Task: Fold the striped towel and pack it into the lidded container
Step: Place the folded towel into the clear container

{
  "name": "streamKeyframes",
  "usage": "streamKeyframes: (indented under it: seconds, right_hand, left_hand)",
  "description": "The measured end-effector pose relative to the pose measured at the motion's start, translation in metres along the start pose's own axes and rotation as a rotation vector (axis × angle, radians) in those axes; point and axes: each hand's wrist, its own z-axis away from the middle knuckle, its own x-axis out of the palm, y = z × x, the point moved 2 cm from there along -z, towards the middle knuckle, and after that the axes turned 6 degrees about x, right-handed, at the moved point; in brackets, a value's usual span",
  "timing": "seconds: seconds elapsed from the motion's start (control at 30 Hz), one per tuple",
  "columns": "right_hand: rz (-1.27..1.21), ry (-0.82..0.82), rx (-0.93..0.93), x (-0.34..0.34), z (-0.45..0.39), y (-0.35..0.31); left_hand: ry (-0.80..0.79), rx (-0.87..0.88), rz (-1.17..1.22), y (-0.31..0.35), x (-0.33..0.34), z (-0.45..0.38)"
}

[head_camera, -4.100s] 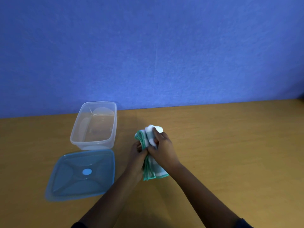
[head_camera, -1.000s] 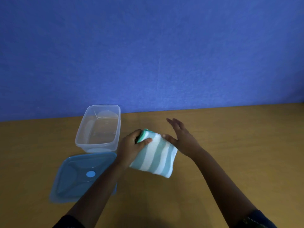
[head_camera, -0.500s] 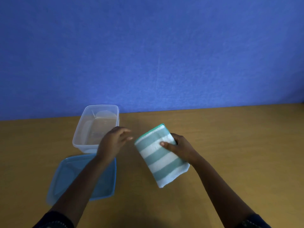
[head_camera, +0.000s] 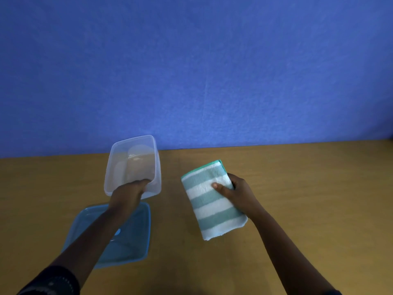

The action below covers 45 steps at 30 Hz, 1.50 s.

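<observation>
The folded towel [head_camera: 209, 206], teal and white striped, is held just above the wooden table, right of centre. My right hand [head_camera: 236, 191] grips its right edge, thumb on top and fingers underneath. The clear plastic container [head_camera: 133, 158] stands open at the left, tilted slightly. My left hand [head_camera: 127, 193] grips its near rim, fingers curled inside the container. The translucent blue lid [head_camera: 134, 237] lies flat on the table in front of the container, partly hidden under my left forearm.
A wooden table [head_camera: 308, 188] runs across the view, with a blue wall [head_camera: 191, 71] rising behind its far edge. Both forearms reach in from the bottom edge.
My left hand has let go of the towel, moved left and taken hold of the container's near rim. My right hand now holds the towel alone.
</observation>
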Motion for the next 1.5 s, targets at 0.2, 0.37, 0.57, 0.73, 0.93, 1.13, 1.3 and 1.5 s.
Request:
streamKeyframes:
  seconds: [0.2,0.37,0.57,0.73,0.93,1.13,1.3,1.5]
  right_hand:
    - [0.019,0.314,-0.072,-0.027,0.005,-0.026]
    - [0.008,0.471,-0.08,-0.06,0.005,-0.047]
    - [0.025,0.426,-0.03,-0.048,-0.002,-0.044]
    - [0.057,0.334,0.055,-0.015,-0.01,-0.029]
    - [0.222,0.153,0.117,0.023,-0.011,-0.009]
    - [0.124,-0.061,0.294,0.049,-0.014,0.009]
    - [0.443,-0.043,0.25,0.059,-0.017,0.021]
    - [0.729,-0.311,0.051,0.076,-0.017,0.033]
  left_hand:
    - [0.033,0.297,-0.052,0.071,-0.001,0.008]
    - [-0.062,0.469,-0.296,0.129,0.012,0.024]
    - [-0.064,0.524,-0.295,0.175,0.04,0.042]
    - [0.064,0.596,-0.201,0.188,0.048,0.059]
    - [0.397,0.687,-0.004,0.171,0.04,0.063]
    - [0.412,0.275,0.114,0.135,0.033,0.04]
    - [0.194,0.237,-0.017,0.131,0.044,0.032]
    - [0.156,0.189,-0.057,0.128,0.05,0.029]
